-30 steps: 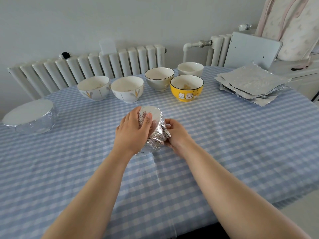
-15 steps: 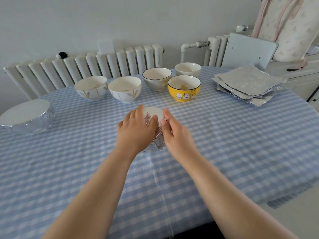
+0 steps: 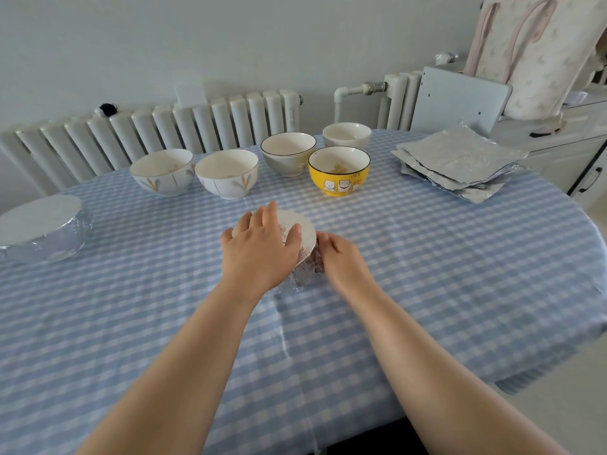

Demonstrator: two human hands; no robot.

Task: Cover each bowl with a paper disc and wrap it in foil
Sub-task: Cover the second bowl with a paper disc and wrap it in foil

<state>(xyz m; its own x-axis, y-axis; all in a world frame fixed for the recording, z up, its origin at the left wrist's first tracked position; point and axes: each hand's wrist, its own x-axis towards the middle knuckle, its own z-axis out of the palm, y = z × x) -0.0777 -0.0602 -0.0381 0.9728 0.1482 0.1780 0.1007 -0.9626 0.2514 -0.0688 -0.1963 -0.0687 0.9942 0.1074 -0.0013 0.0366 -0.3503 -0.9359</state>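
We saw a foil-wrapped bowl standing in the middle of the table, on a blue and white checked cloth, with its pale flat top facing up. The left hand lay over that top, palm down, fingers spread and fairly straight, the thumb reaching toward the right edge. It pressed rather than gripped. The right hand was at the bowl's right side, low down, its fingers curled in against the crinkled foil there; we could not tell how firmly it grasped, since the fingertips were hidden behind the bowl.

Behind it stood five uncovered bowls: two white ones with leaf marks side by side on the left, a grey-white bowl with a dark rim, a small white bowl farthest back, and a yellow bowl with cartoon cats nearest the hands. At the far left edge sat a larger wrapped dish, foil round its sides and a white top. A stack of foil sheets lay at the back right of the table, well apart from the hands. A white radiator ran along the wall behind.
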